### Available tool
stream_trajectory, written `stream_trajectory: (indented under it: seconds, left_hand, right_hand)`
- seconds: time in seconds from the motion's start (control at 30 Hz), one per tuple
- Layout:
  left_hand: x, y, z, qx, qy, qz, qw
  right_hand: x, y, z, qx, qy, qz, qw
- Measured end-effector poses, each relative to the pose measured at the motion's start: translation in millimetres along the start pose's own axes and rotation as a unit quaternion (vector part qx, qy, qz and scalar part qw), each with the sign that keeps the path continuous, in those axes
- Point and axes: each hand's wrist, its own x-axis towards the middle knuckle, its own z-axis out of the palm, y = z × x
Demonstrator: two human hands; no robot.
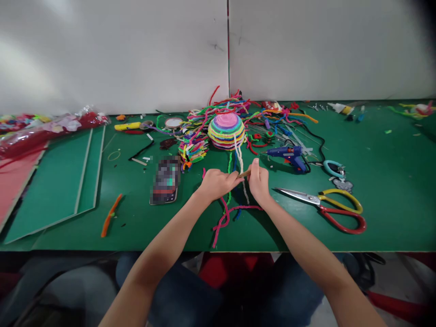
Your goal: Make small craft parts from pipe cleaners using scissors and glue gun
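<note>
- Hands at centre of the frame: left hand (218, 184) and right hand (259, 181) are pinching opposite ends of a thin brown stick (244, 173), fingers closed around it.
- Pipe cleaners (238, 208) are trailing beneath the hands, below the striped dome (226, 131) sitting just above.
- Glue gun (288, 154) and scissors (327, 206) are lying right of centre; phone (165, 179) is lying left of centre, all on the green table (391, 190).

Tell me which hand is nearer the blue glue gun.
Right. The right hand, pinching a tan stick, sits just below and left of the glue gun; the left hand, holding the stick's other end, lies farther left.
</note>
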Motion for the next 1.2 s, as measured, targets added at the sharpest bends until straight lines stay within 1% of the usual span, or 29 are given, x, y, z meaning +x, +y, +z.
stream_trajectory:
  seconds: [0.1,0.17,0.3,0.5,0.73,1.0,1.2]
  left_hand:
    - [1,3,-0.6,-0.003,-0.022,0.002,1.000]
    - [1,5,0.0,-0.011,-0.036,-0.002,0.999]
    - [2,9,1.6,-0.016,-0.057,-0.026,0.998]
    - [4,16,-1.3,-0.004,-0.081,-0.040,0.996]
    - [3,16,-2.0,-0.037,-0.058,-0.055,0.996]
    - [2,16,1.7,-0.025,-0.087,-0.068,0.994]
    - [2,16,1.1,-0.035,-0.071,-0.076,0.994]
  right_hand:
    - [0,-2,1,0.031,0.011,0.021,0.999]
    - [0,-3,2,0.063,0.006,0.032,0.997]
    - [3,-1,5,0.116,-0.002,0.053,0.992]
    - [5,3,7,0.130,-0.006,0.061,0.990]
    - [4,1,6,0.103,0.021,0.052,0.993]
    - [5,-4,0,0.048,0.038,0.028,0.998]
    - [4,-5,0,0.043,0.040,0.025,0.998]
